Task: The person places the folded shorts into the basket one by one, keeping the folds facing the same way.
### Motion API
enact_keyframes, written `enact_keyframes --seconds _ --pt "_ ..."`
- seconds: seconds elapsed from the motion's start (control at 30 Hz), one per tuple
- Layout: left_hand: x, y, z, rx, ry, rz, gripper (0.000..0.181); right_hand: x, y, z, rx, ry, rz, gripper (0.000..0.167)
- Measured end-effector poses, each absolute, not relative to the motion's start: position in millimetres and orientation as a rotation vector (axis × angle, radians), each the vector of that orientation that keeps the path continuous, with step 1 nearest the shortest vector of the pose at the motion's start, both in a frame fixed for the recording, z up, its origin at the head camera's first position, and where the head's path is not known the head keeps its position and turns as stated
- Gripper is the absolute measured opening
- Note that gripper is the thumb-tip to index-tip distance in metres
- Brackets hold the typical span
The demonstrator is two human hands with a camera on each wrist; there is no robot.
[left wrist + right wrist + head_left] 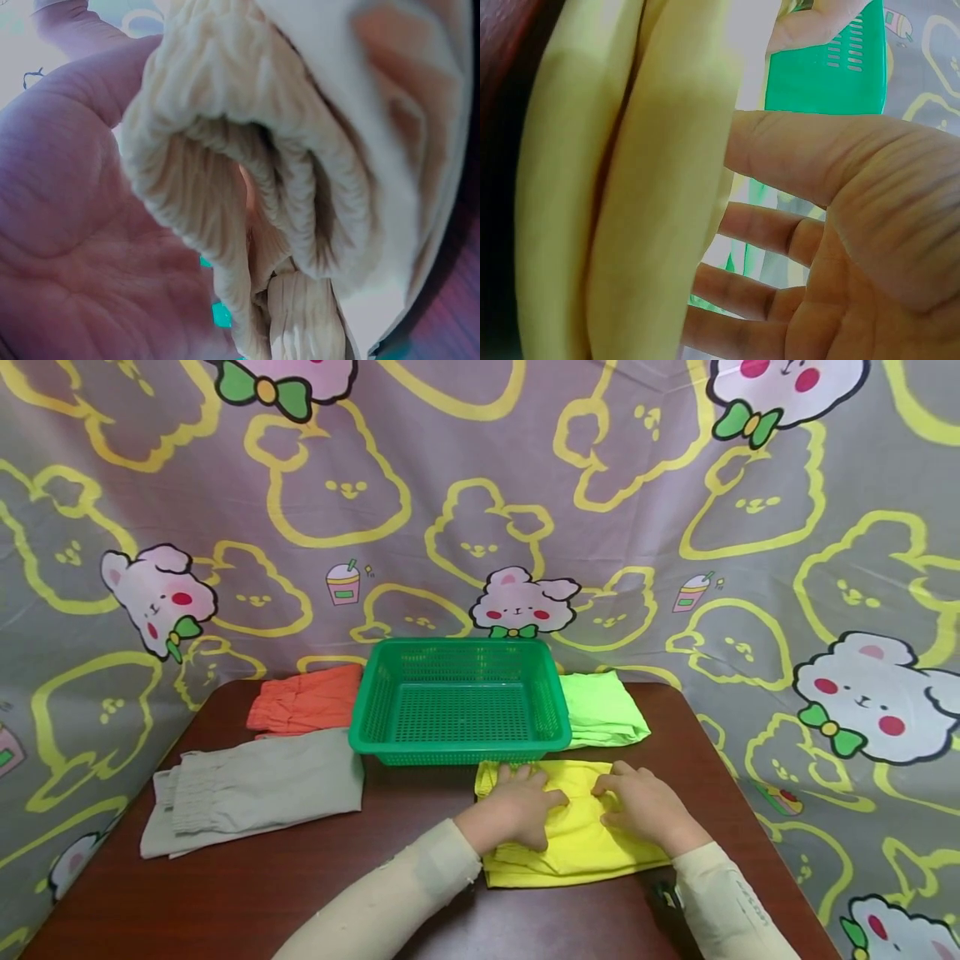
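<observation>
A folded yellow garment (570, 852) lies on the table in front of the basket. My left hand (517, 810) rests on its left part with the fingers spread. On its right part lies my right hand (648, 806), fingers spread and slightly bent. The left wrist view has the gathered waistband (225, 75) of the cloth beside the left palm (97, 210). Thick folds of the cloth (660, 180) stand by the right hand (810, 225) in the right wrist view, its thumb and fingertips against them.
A green basket (461, 747) stands at the back middle. Left of it lie an orange garment (311, 700) and a grey garment (270, 781); a lime green garment (603, 710) is at its right. A patterned curtain (420, 468) hangs behind the brown table (225, 902).
</observation>
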State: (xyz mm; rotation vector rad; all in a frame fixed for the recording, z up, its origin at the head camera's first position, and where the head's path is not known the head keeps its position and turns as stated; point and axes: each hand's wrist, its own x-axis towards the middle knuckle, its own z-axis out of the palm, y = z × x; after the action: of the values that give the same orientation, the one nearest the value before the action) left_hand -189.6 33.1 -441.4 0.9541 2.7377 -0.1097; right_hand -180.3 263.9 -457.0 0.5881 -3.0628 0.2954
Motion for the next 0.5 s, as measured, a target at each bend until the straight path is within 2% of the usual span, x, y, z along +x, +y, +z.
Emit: enact_keyframes --seconds 0.5 --pt "-191.0 20.6 -444.8 0.949 2.733 -0.062 0.077 -181.3 253.9 -457.3 0.622 -3.034 0.315 0.031"
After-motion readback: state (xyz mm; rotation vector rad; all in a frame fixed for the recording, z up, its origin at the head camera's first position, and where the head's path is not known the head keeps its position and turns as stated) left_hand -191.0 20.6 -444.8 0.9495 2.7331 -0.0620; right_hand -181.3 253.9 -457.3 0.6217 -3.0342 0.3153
